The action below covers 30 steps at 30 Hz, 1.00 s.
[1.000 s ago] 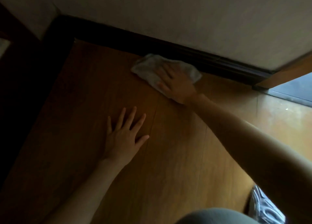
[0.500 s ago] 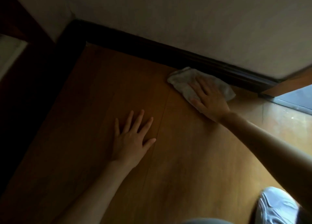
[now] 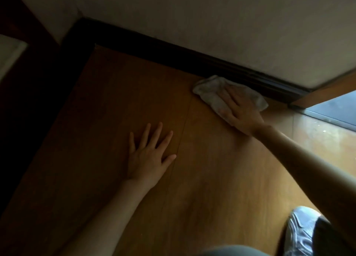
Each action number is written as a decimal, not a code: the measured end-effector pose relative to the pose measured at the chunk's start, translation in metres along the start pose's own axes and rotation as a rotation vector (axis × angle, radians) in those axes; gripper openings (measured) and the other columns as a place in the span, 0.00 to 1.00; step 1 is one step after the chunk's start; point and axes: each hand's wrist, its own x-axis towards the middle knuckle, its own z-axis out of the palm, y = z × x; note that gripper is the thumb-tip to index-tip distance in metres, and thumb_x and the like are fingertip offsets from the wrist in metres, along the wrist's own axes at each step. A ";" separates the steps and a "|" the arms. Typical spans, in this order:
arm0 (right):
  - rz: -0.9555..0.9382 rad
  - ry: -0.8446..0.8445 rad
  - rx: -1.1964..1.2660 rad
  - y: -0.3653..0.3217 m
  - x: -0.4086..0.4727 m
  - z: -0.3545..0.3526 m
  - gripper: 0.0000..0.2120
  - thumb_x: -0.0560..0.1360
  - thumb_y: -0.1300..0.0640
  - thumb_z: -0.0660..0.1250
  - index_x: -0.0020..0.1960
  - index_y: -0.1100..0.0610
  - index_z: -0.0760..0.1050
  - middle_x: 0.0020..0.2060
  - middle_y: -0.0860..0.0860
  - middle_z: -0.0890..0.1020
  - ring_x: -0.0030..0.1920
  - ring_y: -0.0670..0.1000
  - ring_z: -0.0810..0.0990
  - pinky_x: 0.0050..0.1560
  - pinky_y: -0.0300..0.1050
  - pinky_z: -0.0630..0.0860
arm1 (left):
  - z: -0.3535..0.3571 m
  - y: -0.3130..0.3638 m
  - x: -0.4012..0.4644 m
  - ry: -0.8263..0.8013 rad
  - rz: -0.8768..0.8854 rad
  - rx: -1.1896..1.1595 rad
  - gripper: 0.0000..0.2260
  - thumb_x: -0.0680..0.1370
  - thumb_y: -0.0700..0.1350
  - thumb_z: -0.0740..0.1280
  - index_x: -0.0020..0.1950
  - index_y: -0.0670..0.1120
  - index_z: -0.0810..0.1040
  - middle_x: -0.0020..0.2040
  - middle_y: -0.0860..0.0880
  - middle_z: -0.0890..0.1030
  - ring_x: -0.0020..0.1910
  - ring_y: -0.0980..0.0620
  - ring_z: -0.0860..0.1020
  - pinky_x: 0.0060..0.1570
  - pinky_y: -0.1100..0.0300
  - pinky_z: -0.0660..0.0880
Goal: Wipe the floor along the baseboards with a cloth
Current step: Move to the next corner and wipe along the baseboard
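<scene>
While the right hand [image 3: 241, 111] presses flat, fingers straight, on the cloth [image 3: 212, 93], the cloth lies on the floor [image 3: 202, 178] touching the dark baseboard [image 3: 173, 53]. Well out from the baseboard, the left hand [image 3: 148, 157] rests palm-down with fingers spread. A shoe [image 3: 298, 230] sits farthest from the baseboard.

Much of the cloth [image 3: 209, 91] was covered by the right hand [image 3: 240, 109], so its full outline could not be made out. The left part of the floor [image 3: 115, 101] and the corner of the baseboard [image 3: 81, 36] were lost in deep shadow. The shoe [image 3: 300, 234] was cut off by the lower edge, and both forearms were cropped there too.
</scene>
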 end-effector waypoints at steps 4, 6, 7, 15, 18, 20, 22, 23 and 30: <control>-0.099 0.042 0.005 -0.037 0.040 0.008 0.30 0.81 0.41 0.46 0.79 0.54 0.51 0.77 0.55 0.54 0.77 0.51 0.48 0.76 0.44 0.39 | 0.000 0.000 0.000 0.004 0.011 0.001 0.30 0.78 0.68 0.42 0.73 0.61 0.31 0.74 0.53 0.28 0.76 0.45 0.32 0.72 0.35 0.38; -0.221 0.027 -0.050 -0.075 0.098 0.022 0.31 0.81 0.42 0.45 0.78 0.59 0.56 0.76 0.61 0.59 0.76 0.58 0.55 0.77 0.52 0.47 | 0.000 0.000 0.001 0.004 0.017 0.002 0.30 0.78 0.68 0.43 0.74 0.62 0.32 0.76 0.53 0.29 0.76 0.45 0.32 0.72 0.34 0.39; -0.252 0.005 -0.058 -0.098 0.128 0.027 0.32 0.80 0.41 0.44 0.77 0.60 0.56 0.75 0.62 0.59 0.76 0.60 0.57 0.76 0.54 0.49 | 0.000 -0.001 0.001 0.002 0.017 -0.006 0.30 0.79 0.68 0.44 0.75 0.62 0.33 0.76 0.53 0.30 0.76 0.45 0.32 0.72 0.34 0.39; -0.322 -0.119 -0.074 -0.122 0.150 0.015 0.35 0.80 0.39 0.40 0.78 0.61 0.51 0.76 0.62 0.55 0.77 0.60 0.52 0.75 0.47 0.38 | -0.002 0.000 -0.001 0.017 0.031 -0.057 0.30 0.79 0.67 0.46 0.77 0.61 0.38 0.79 0.52 0.34 0.77 0.44 0.33 0.71 0.33 0.39; -0.263 -0.081 -0.075 -0.067 0.089 0.004 0.33 0.81 0.37 0.37 0.78 0.57 0.50 0.77 0.59 0.54 0.77 0.57 0.52 0.77 0.52 0.43 | -0.005 0.001 -0.002 0.021 0.032 -0.066 0.30 0.79 0.67 0.46 0.77 0.61 0.39 0.79 0.51 0.35 0.76 0.44 0.33 0.71 0.33 0.39; -0.251 -0.072 -0.076 -0.063 0.083 0.004 0.33 0.81 0.37 0.37 0.78 0.56 0.48 0.77 0.59 0.54 0.77 0.56 0.50 0.77 0.54 0.45 | -0.003 0.000 -0.002 0.020 0.031 -0.069 0.30 0.79 0.67 0.46 0.77 0.61 0.38 0.78 0.51 0.34 0.76 0.44 0.33 0.71 0.33 0.39; -0.300 -0.089 -0.081 -0.089 0.109 0.006 0.34 0.81 0.38 0.38 0.77 0.59 0.52 0.76 0.62 0.57 0.76 0.57 0.53 0.77 0.49 0.42 | -0.002 -0.001 -0.001 0.010 0.035 -0.073 0.30 0.79 0.67 0.45 0.77 0.61 0.38 0.78 0.52 0.34 0.76 0.44 0.32 0.71 0.34 0.38; -0.337 -0.083 -0.088 -0.105 0.127 0.009 0.34 0.81 0.39 0.38 0.77 0.61 0.54 0.75 0.63 0.58 0.76 0.59 0.55 0.76 0.48 0.42 | -0.002 0.000 -0.001 0.008 0.040 -0.070 0.30 0.79 0.67 0.45 0.77 0.61 0.38 0.78 0.52 0.34 0.76 0.45 0.32 0.71 0.34 0.38; -0.354 -0.208 -0.092 -0.176 0.221 0.015 0.30 0.83 0.41 0.48 0.79 0.51 0.42 0.78 0.55 0.46 0.78 0.54 0.45 0.74 0.47 0.39 | 0.000 0.002 -0.002 0.019 0.026 -0.090 0.30 0.79 0.67 0.45 0.77 0.61 0.37 0.78 0.53 0.33 0.76 0.46 0.31 0.72 0.35 0.36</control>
